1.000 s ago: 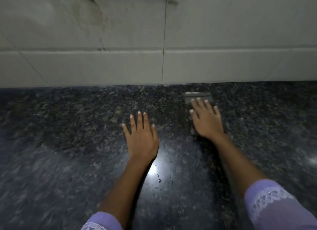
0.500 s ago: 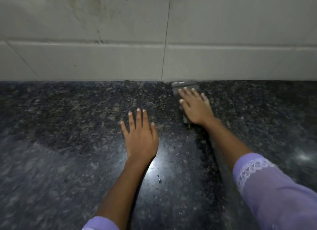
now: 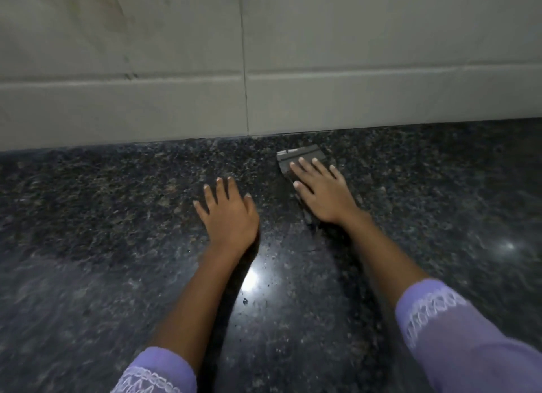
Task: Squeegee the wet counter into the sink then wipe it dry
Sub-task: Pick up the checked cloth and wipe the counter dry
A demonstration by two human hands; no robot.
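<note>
A dark speckled granite counter fills the lower view, glossy with a light reflection near the middle. My right hand lies flat on a dark grey folded cloth, pressing it onto the counter close to the wall. Only the cloth's far edge and a bit of its left side show past my fingers. My left hand rests palm down on the bare counter to the left of the cloth, fingers spread, holding nothing. No sink or squeegee is in view.
A pale tiled wall rises straight behind the counter, with a vertical grout line and dark stains at upper left. Small dark specks lie on the counter between my forearms.
My right hand slid the cloth toward the wall and left, then back slightly right. My left hand stayed planted in place.
</note>
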